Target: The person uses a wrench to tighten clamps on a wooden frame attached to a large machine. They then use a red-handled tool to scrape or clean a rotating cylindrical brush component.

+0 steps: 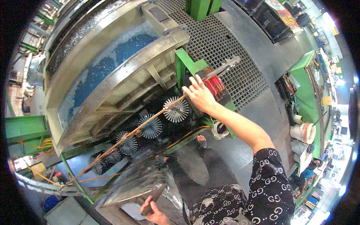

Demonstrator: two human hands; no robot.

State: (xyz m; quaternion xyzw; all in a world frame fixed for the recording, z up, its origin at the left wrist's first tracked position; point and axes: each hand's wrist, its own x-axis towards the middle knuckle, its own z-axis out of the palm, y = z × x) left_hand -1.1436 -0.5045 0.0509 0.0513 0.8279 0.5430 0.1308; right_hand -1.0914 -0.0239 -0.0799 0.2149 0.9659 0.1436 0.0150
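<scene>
A long copper-coloured rod (129, 135) slants from the lower left up toward my right hand (199, 94). That hand is closed over the rod's upper end, beside red blocks (214, 85) on a support. Along the rod hang several round metal discs (176, 109) with radial slots, in a row over a dark space. Low in the view, my left hand (154, 213) grips a dark flat bar (160, 193), its fingers wrapped round the lower end. The bar's exact kind cannot be made out.
A long pale tank (144, 62) with blue liquid lies along the upper left. Floor grating (228, 45) is beyond the support. A grey, worn box-like surface (129, 195) stands near my left hand. On the right are a green cabinet (305, 82) and a white bucket (303, 133).
</scene>
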